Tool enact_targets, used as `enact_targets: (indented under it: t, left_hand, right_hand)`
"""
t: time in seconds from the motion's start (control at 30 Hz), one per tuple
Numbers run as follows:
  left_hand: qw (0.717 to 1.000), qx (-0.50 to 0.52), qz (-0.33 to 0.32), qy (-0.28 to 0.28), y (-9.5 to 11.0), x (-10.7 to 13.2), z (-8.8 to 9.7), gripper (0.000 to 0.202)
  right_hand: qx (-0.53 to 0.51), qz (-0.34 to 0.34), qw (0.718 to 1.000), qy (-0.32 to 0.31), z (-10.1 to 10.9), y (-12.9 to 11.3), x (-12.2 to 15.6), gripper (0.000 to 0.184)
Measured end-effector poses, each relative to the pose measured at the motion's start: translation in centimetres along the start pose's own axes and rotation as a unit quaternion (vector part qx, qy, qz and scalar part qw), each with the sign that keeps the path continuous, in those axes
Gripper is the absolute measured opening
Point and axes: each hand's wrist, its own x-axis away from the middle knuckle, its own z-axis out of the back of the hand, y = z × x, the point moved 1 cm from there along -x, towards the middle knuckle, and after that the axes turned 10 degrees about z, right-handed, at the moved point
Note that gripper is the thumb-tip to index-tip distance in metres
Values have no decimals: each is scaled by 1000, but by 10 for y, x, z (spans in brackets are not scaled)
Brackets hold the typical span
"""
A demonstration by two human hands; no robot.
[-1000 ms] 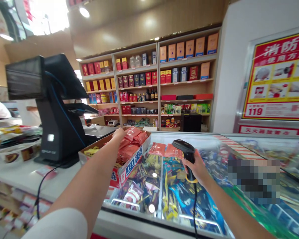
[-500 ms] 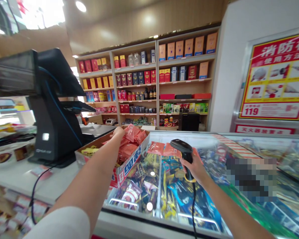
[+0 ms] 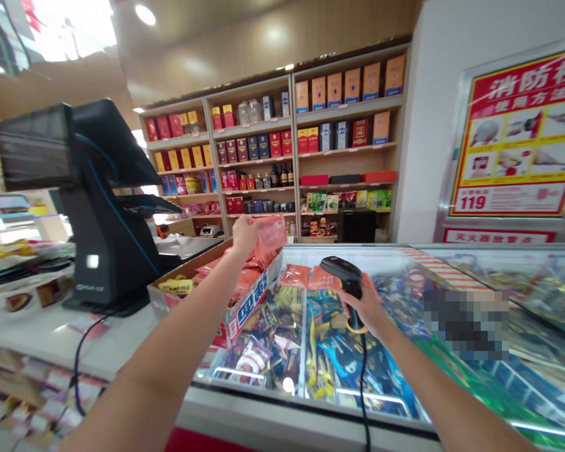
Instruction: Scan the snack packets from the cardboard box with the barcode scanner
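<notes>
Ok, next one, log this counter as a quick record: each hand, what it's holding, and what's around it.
Left hand: holds a red foil packet above the box
Right hand: grips a black corded barcode scanner
Box: cardboard box holding more red packets
Nearby: two red sachets on the glass top of a display freezer
Rest: black POS terminal; wall shelves of boxes and bottles; red-and-yellow fire hydrant instruction poster
</notes>
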Motion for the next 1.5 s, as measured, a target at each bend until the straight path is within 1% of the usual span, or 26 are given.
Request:
enact_targets:
  t: [0.07, 0.13, 0.17, 0.23, 0.3, 0.33, 0.4, 0.5, 0.6, 0.7, 0.97, 1.17, 1.33, 1.4, 1.5]
  left_hand:
    - [997, 71, -15, -26, -4, 39, -12, 12]
    - [987, 145, -20, -65, -19, 75, -32, 19]
    - [980, 181, -12, -85, -30, 91, -45, 21]
    - [962, 245, 26, -116, -53, 113, -69, 22]
    - [944, 291, 64, -141, -73, 125, -88, 21]
    - [937, 306, 76, -150, -81, 127, -95, 21]
    - [930, 323, 84, -155, -92, 127, -101, 22]
    - [927, 337, 80, -147, -99, 122, -100, 23]
    - [924, 344, 67, -153, -99, 119, -98, 20]
    - [927, 337, 57, -152, -98, 119, -98, 19]
    - [929, 331, 67, -152, -95, 121, -95, 21]
    - [925, 341, 54, -157, -95, 121, -95, 19]
    - [922, 353, 62, -147, -95, 121, -95, 20]
    - [924, 349, 69, -137, -95, 121, -94, 21]
    - [933, 334, 81, -110, -97, 123, -95, 18]
  right_hand:
    - [-18, -5, 1000, 1, -1, -6, 1, 29]
    - [-33, -3, 999, 1, -1, -10, 2, 29]
    - [-36, 1, 999, 0, -1, -11, 3, 29]
    - [-36, 8, 999, -11, 1, -12, 3, 27]
    - [-26, 3, 999, -47, 3, -12, 2, 26]
    - [-18, -3, 998, -67, 5, -10, 2, 26]
    - [1, -17, 995, -98, 7, -7, 1, 26]
    - [24, -26, 994, -101, 11, 0, -1, 25]
    - [29, -35, 994, -99, 12, 5, -1, 23]
    - [26, -34, 993, -106, 11, 5, -1, 21]
    - [16, -39, 993, -107, 10, 2, 0, 21]
    - [8, -48, 993, -103, 12, 2, -1, 22]
    - [22, -46, 994, -96, 11, 4, 0, 24]
    - [25, -40, 995, -90, 9, 3, 1, 25]
    - [10, -32, 998, -55, 6, 0, 1, 26]
